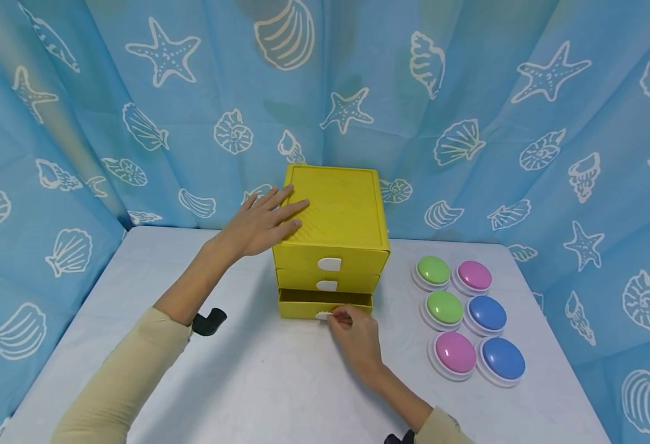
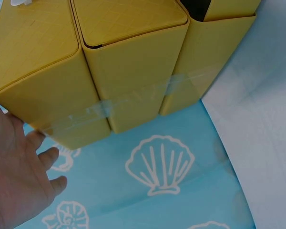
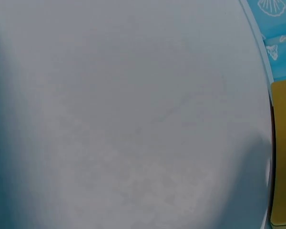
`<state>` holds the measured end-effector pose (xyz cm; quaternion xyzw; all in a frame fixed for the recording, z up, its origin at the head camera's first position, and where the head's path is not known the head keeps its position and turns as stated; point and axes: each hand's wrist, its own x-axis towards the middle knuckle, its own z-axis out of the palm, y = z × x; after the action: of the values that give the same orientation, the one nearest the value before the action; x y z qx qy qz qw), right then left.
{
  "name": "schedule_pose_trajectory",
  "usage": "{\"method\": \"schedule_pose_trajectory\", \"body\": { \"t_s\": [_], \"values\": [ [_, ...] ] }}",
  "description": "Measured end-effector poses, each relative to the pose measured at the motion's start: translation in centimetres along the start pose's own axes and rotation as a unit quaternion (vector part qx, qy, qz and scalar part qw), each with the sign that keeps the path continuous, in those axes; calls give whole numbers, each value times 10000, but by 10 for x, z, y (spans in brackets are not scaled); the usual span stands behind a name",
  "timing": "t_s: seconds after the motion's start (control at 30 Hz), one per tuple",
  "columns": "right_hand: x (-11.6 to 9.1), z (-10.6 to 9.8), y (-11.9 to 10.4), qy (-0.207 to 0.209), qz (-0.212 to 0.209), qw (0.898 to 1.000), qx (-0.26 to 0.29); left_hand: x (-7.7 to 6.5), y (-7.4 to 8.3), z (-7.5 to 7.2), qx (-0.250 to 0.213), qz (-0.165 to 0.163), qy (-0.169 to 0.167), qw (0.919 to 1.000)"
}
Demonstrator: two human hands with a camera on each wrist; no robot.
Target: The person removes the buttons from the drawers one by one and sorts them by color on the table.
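Note:
A yellow drawer cabinet (image 1: 341,206) stands on the table, its three drawers stacked one above another, each with a white tab. My left hand (image 1: 253,228) rests with spread fingers on the left edge of its top. The bottom drawer (image 1: 297,310) is pulled partway out, and what shows of its inside is bare. At its front, the thumb and fingers of my right hand (image 1: 357,339) pinch the white drawer handle (image 1: 322,316). The left wrist view shows the cabinet's side (image 2: 138,81) with clear tape across it. A yellow drawer front (image 3: 282,191) edges into the right wrist view.
Right of the cabinet, several round push buttons stand in two columns, among them a green button (image 1: 433,270), a pink button (image 1: 456,352) and a blue button (image 1: 504,358). A blue seashell curtain (image 1: 347,74) hangs behind the white table (image 1: 258,382).

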<state>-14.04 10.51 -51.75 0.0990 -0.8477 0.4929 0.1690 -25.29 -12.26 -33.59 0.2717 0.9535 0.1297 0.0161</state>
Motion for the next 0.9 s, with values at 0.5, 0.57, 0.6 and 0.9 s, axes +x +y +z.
{"method": "schedule_pose_trajectory", "body": {
  "t_s": [0.5,0.57,0.6,0.9],
  "values": [
    [18,6,7,127,406,9981,434,-2,1,-1,-74,-12,23,10000],
    [20,7,7,175,441,9976,513,-2,2,-1,-77,-36,11,10000],
    [20,7,7,195,455,9973,550,-2,2,-2,-64,-35,14,10000],
    [20,10,13,331,584,9935,925,-2,3,-2,-55,-42,-5,10000]
  ]
}}
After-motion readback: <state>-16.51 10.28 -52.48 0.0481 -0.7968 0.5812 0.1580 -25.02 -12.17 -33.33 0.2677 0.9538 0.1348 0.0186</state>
